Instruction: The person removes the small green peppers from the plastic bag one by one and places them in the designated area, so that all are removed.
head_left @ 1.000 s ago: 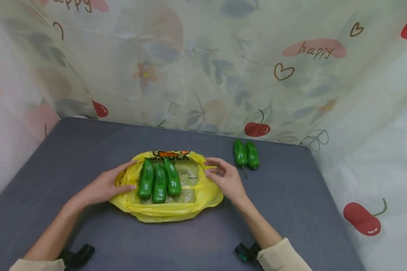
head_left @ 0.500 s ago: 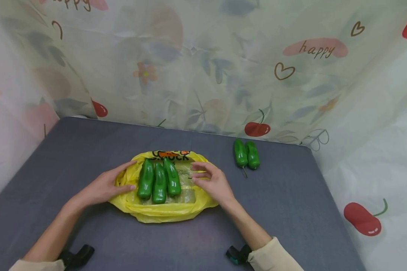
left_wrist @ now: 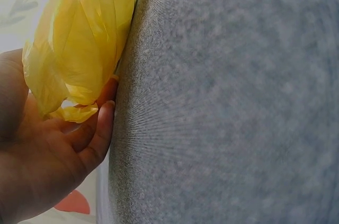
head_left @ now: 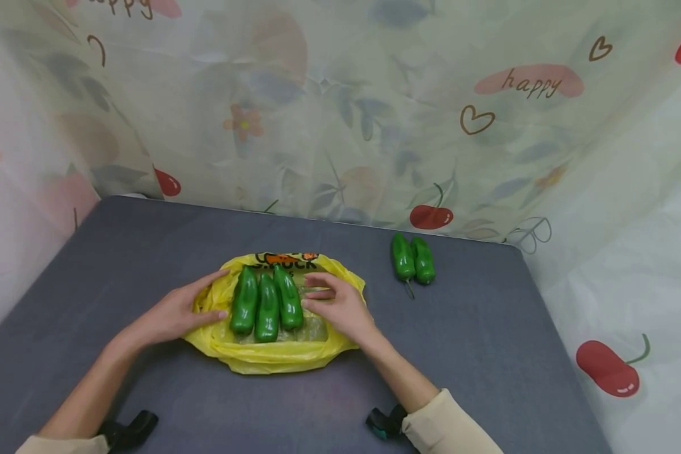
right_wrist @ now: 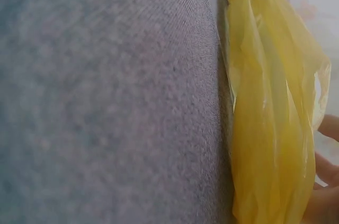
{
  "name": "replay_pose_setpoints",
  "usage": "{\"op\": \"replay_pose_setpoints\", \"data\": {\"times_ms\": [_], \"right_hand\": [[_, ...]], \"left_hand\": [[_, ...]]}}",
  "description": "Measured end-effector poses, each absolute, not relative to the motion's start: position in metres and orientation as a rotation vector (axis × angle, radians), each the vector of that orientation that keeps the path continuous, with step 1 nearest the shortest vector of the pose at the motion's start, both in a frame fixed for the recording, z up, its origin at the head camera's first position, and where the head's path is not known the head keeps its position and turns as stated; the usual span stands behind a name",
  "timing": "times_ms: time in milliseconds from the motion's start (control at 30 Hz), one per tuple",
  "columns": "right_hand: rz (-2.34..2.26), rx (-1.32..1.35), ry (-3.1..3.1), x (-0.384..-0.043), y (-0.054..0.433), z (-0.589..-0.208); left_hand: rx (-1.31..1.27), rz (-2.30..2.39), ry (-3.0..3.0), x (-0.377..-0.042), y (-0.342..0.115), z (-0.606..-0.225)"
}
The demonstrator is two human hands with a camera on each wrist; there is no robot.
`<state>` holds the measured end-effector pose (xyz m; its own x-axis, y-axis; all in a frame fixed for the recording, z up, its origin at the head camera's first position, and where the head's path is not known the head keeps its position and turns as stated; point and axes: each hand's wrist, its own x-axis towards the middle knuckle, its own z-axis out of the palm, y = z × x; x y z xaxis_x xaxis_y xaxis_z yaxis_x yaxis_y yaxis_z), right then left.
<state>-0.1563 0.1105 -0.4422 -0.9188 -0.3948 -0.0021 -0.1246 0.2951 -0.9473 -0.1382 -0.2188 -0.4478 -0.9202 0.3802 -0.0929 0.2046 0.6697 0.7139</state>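
A yellow plastic bag [head_left: 286, 358] lies open on the dark table, its rim rolled around three green peppers [head_left: 267, 309]. My left hand [head_left: 173, 310] holds the bag's left end, thumb over the rim. In the left wrist view, the fingers [left_wrist: 100, 131] of that hand reach under the yellow plastic. My right hand [head_left: 342, 307] is over the bag's right part, fingers loosely bent and pointing at the rightmost pepper. I see nothing held in it. The right wrist view shows the bag [right_wrist: 270, 107] from the side, with part of the right hand [right_wrist: 326, 171] behind it.
Two more green peppers [head_left: 412, 258] lie side by side at the back right of the table [head_left: 477, 353]. A pale printed curtain [head_left: 329, 126] hangs along the back and sides. Dark wrist straps [head_left: 129, 430] are on both forearms.
My right hand has moved left from the bag's right rim to over its inside, near the rightmost pepper. My left hand and the peppers have stayed in place.
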Motion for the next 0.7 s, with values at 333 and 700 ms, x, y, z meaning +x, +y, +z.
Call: {"op": "replay_pose_setpoints", "data": {"times_ms": [333, 700], "right_hand": [[-1.495, -0.444, 2.417, -0.159, 0.097, -0.448], [-1.239, -0.570, 2.505, -0.158, 0.085, -0.452]], "left_hand": [[0.469, 1.082, 2.661, -0.139, -0.219, -0.449], [0.474, 1.097, 2.652, -0.139, -0.220, -0.449]]}}
